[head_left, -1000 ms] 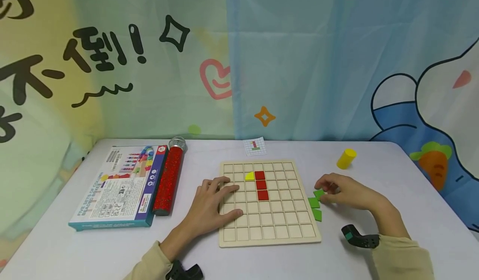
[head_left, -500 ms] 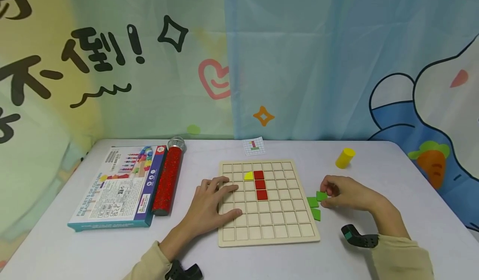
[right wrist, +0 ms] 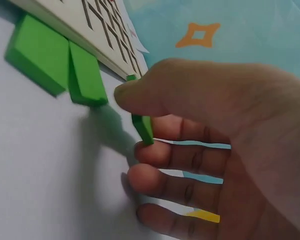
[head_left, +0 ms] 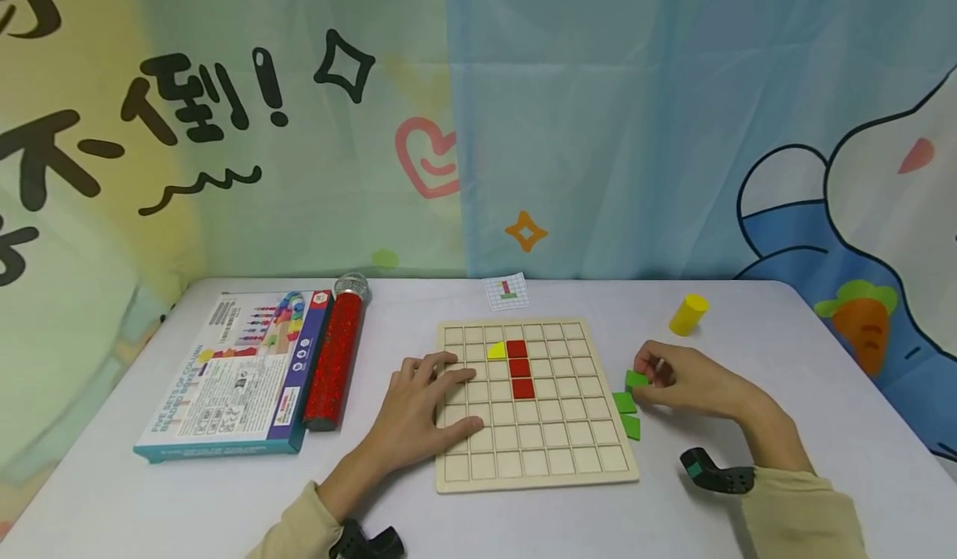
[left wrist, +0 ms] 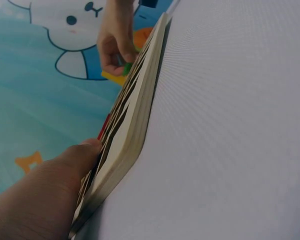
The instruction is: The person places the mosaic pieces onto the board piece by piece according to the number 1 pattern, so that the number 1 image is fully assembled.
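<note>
My left hand rests with spread fingers on the left edge of a wooden grid board. In the left wrist view its thumb lies along the board's rim. On the grid sit a yellow tile with one slanted side and a column of red square tiles. Right of the board, my right hand pinches a green tile between thumb and fingers, tilted on edge. Two more green tiles lie by the board's right edge.
A small card printed with a coloured grid pattern lies behind the board. A yellow cylinder stands tilted in view at the back right. At the left are a flat box and a red glittery microphone.
The right hand shifted slightly right with the green tile, then back left and a little up, tilting the tile. The left hand and the board stay in place.
</note>
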`<action>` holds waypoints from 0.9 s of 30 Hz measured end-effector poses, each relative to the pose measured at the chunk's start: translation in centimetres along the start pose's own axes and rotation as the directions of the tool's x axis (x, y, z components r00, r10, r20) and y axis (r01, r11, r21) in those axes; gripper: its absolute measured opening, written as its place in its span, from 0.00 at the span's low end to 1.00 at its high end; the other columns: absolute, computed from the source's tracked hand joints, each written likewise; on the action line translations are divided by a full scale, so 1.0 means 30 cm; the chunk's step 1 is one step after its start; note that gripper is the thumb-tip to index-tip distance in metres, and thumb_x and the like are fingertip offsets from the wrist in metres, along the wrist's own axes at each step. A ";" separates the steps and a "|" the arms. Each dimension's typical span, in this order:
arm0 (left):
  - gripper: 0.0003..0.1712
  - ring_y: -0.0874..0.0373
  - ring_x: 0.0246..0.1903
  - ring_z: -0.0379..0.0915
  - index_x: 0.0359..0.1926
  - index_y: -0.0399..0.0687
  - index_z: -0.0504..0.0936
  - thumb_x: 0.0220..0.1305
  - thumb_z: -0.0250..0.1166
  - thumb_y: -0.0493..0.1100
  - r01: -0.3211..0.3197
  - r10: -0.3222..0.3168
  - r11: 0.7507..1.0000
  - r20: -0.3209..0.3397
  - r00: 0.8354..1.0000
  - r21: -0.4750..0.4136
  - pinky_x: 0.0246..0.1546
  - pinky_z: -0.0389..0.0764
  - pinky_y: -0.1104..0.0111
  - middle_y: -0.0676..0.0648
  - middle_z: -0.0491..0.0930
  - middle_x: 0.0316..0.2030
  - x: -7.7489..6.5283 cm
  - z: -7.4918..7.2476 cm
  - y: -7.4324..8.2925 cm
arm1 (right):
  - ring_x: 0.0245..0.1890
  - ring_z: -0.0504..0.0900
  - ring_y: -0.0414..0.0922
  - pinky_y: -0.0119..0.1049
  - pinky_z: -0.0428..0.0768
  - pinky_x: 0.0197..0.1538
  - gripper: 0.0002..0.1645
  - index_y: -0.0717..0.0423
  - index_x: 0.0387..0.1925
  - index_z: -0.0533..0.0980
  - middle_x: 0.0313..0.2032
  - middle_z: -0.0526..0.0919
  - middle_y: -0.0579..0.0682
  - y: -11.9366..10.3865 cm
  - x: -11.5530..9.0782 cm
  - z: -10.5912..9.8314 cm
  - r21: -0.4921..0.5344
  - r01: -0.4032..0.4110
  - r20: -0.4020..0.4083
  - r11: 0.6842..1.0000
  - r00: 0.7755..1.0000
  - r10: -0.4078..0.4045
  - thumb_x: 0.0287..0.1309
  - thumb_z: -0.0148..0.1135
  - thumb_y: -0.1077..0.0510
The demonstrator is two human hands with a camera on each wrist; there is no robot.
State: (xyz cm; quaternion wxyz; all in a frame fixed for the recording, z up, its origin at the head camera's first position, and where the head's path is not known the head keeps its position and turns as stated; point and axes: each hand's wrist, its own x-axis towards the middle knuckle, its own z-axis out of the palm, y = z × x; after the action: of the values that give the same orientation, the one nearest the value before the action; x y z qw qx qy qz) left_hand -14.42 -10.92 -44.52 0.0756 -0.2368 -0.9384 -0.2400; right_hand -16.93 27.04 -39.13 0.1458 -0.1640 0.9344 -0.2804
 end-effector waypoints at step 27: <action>0.36 0.55 0.51 0.60 0.60 0.64 0.74 0.51 0.62 0.70 0.003 -0.003 1.000 0.008 1.000 -0.004 0.47 0.62 0.60 0.51 0.66 0.62 0.001 -0.007 0.005 | 0.27 0.71 0.38 0.28 0.70 0.29 0.18 0.51 0.40 0.73 0.29 0.75 0.43 -0.118 0.058 0.105 -0.029 0.104 -0.144 0.994 0.984 -0.107 0.53 0.68 0.48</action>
State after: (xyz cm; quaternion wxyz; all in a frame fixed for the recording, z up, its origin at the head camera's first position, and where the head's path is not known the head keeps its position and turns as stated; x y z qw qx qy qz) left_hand -14.35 -10.88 -44.27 0.0708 -0.2363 -0.9386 -0.2412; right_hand -16.56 22.05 -39.94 0.0603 -0.1940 0.9356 -0.2889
